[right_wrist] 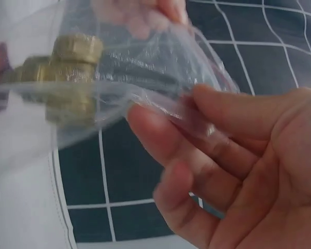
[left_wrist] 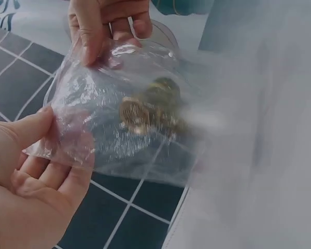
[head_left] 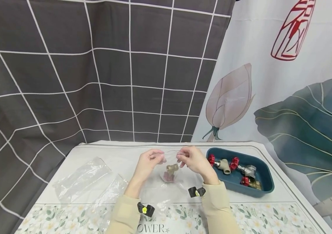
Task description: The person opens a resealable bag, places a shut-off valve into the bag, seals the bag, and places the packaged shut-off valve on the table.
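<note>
A clear plastic bag [left_wrist: 114, 150] hangs between both hands, its mouth uppermost. My left hand [head_left: 149, 163] pinches one side of the mouth between thumb and fingers. On the opposite side, my right hand [head_left: 194, 161] pinches the rim, as the right wrist view shows with the thumb on the film [right_wrist: 166, 106]. Inside the bag lies a brass valve [head_left: 172, 168] with a red handle [head_left: 168, 177] pointing down. In the left wrist view the brass valve body [left_wrist: 136, 115] shows blurred through the film.
To the right stands a dark blue tray [head_left: 267, 182] holding several valves with red handles, among them a beige one [head_left: 224, 166]. Flat clear plastic bags [head_left: 81, 177] lie on the left of the white table [head_left: 119, 151]. A floral cloth [head_left: 271, 216] covers the front.
</note>
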`<state>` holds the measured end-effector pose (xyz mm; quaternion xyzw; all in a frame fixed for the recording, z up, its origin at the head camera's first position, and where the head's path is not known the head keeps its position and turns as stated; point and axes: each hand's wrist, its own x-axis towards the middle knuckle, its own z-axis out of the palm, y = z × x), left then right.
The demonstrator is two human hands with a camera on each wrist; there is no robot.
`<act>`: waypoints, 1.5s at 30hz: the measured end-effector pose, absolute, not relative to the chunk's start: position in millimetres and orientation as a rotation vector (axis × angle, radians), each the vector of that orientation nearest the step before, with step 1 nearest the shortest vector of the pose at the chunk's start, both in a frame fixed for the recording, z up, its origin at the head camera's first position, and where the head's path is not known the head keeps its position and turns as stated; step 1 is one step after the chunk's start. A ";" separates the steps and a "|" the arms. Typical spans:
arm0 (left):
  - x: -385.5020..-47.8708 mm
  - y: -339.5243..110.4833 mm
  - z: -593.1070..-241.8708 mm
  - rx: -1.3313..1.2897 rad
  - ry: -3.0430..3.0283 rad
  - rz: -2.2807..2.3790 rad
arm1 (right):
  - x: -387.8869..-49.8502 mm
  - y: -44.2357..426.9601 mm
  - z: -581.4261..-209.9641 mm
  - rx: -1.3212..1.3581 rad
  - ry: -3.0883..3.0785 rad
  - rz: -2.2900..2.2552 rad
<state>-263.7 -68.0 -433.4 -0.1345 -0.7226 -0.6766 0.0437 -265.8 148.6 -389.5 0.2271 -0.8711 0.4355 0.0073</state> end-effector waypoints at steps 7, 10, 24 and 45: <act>-260.2 -70.6 -421.5 -0.357 -2.256 -1.923 | -270.4 151.9 -393.5 0.773 -2.688 1.338; -254.8 -71.7 -413.1 -0.379 -2.255 -1.885 | -271.9 151.4 -395.1 0.790 -2.664 1.371; -260.1 -80.7 -421.7 -0.425 -2.198 -1.765 | -276.6 146.2 -400.7 0.802 -2.579 1.341; -269.0 -84.1 -438.9 -0.343 -2.275 -1.856 | -280.8 149.4 -412.9 0.729 -2.622 1.440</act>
